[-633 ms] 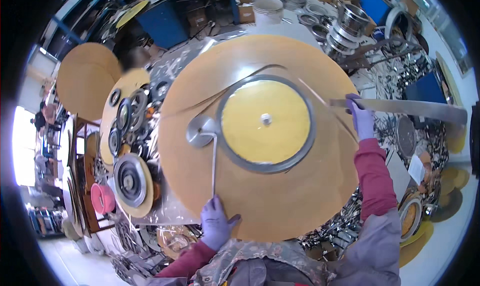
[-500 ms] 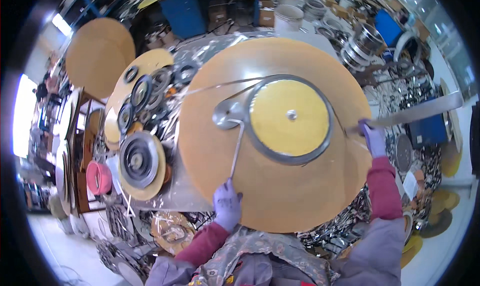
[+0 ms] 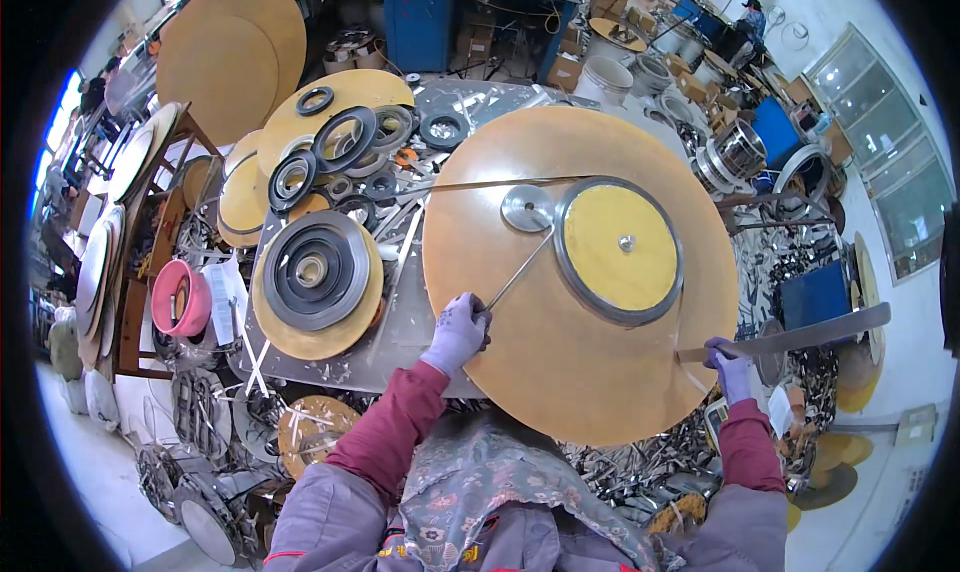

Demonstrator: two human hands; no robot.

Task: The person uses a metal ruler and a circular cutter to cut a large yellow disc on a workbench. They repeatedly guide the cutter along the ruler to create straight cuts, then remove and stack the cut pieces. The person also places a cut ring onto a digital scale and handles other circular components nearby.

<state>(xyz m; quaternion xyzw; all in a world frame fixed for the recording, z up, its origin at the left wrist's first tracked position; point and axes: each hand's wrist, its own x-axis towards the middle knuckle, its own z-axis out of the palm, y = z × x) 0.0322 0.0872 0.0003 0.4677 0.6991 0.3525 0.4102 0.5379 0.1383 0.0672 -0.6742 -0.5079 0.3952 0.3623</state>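
My left hand [image 3: 458, 334], in a pale purple glove, is closed round the near end of a thin metal rod [image 3: 521, 268]. The rod's far end meets a small round metal disc [image 3: 522, 208] beside a yellow disc [image 3: 618, 257]. A dark grey metal ring [image 3: 610, 317] encircles the yellow disc. A narrow strip [image 3: 480, 183] runs leftward from the ring's top. All these lie on a large tan round board [image 3: 560, 392]. Over the board's right edge, my gloved right hand [image 3: 732, 372] grips a long flat metal bar [image 3: 815, 335], whose inner end lies over the board.
Left of the board, a grey table [image 3: 385, 357] carries black rings [image 3: 346, 139] and a stepped grey ring stack [image 3: 315, 270]. A pink bowl [image 3: 182, 299] stands at the left. Metal scraps surround the table. Behind are a blue cabinet [image 3: 418, 27] and a white bucket [image 3: 603, 79].
The whole view has shifted. The rod now slants more to the right, and the small disc sits higher beside the yellow disc. My right hand is lower relative to the ring, still holding the bar.
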